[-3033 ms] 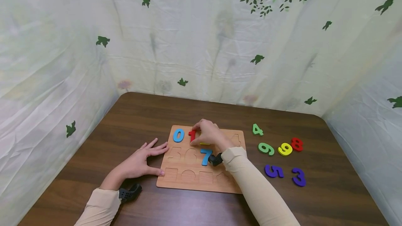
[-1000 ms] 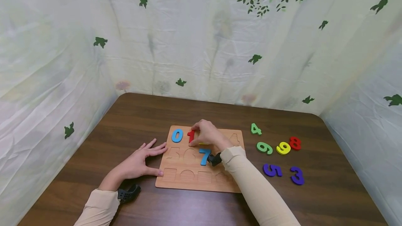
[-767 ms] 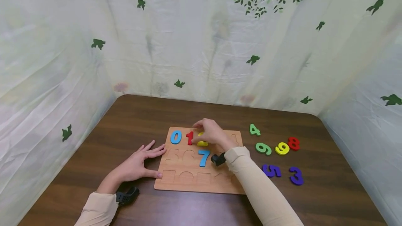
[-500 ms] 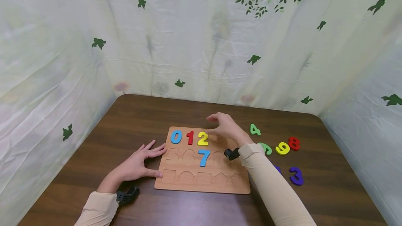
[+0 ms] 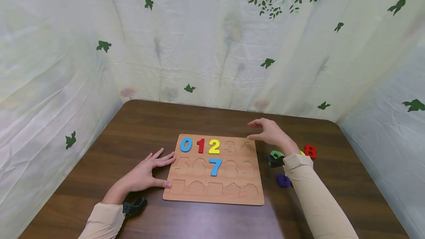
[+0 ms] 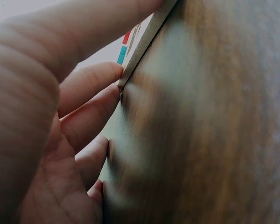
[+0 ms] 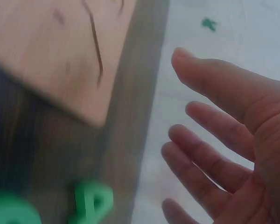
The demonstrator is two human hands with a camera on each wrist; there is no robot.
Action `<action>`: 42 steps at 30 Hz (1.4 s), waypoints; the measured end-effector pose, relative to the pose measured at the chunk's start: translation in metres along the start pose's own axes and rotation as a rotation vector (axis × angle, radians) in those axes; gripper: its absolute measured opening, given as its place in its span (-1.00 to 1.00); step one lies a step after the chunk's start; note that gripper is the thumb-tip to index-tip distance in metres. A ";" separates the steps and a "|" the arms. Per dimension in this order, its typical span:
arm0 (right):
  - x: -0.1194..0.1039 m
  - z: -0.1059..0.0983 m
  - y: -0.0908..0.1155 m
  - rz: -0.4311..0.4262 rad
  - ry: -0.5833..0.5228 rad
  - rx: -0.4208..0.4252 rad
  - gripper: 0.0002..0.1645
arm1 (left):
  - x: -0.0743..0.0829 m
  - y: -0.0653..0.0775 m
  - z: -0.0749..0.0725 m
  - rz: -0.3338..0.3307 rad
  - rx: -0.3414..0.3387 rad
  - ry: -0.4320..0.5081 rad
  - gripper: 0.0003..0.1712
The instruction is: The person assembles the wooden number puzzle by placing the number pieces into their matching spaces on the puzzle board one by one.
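Note:
A wooden number puzzle board [image 5: 206, 194] lies on the table with a blue 0 [image 5: 183, 145], a red 1 [image 5: 200, 146], a yellow 2 [image 5: 214, 146] and a blue 7 [image 5: 215, 167] on it. My left hand [image 5: 142, 172] touches the board's left edge, fingers spread; the left wrist view shows the fingertips [image 6: 114, 70] right at that edge. Off the board's back right corner, my right hand [image 5: 270, 132] holds nothing. Its thumb and fingers are apart in the right wrist view, with the green 4 [image 7: 94, 201] below. In the head view that 4 is hidden behind the hand.
Right of the board, partly covered by the right arm, lie a green digit [image 5: 276, 154], a purple digit [image 5: 283, 180], a sliver of the yellow 9 [image 5: 302, 153] and a red 8 [image 5: 310, 151]. A printed cloth [image 5: 212, 47] hangs behind the table [image 5: 159, 117].
My right hand has let go of the yellow 2, which now shows fully on the board, and moved right, past the board's corner. The left hand stays at the edge.

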State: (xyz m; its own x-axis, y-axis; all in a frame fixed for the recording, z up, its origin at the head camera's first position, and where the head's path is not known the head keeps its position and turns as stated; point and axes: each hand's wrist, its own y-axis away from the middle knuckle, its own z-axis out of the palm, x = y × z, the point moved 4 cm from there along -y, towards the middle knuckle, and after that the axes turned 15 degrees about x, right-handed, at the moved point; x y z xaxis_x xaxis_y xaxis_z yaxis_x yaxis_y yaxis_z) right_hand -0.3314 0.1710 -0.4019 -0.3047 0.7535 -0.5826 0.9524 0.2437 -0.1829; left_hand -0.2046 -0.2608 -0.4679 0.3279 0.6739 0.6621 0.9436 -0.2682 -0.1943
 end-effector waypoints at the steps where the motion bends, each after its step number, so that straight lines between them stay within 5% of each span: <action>1: 0.005 -0.006 0.003 0.006 0.005 0.003 -0.28 | 0.000 0.000 0.000 -0.001 0.000 0.000 0.06; 11: 0.058 -0.061 0.036 0.095 0.084 0.031 -0.24 | -0.001 -0.001 0.000 0.000 0.001 -0.001 0.05; 21: 0.098 -0.097 0.073 0.194 0.127 0.056 -0.16 | -0.001 -0.003 -0.001 0.006 0.007 0.002 0.04; 31: 0.127 -0.105 0.096 0.245 0.173 0.078 -0.19 | 0.001 0.000 -0.001 0.005 0.007 0.008 0.03; 42: 0.122 -0.099 0.125 0.212 0.111 0.001 -0.24 | 0.000 0.000 -0.001 0.009 0.004 0.007 0.03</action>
State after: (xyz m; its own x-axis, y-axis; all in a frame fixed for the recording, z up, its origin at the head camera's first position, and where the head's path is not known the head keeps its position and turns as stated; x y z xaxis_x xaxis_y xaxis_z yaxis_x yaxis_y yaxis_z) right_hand -0.2499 0.3538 -0.4171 -0.0966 0.8504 -0.5172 0.9951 0.0725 -0.0667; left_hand -0.2044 -0.2610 -0.4672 0.3365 0.6668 0.6649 0.9406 -0.2720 -0.2031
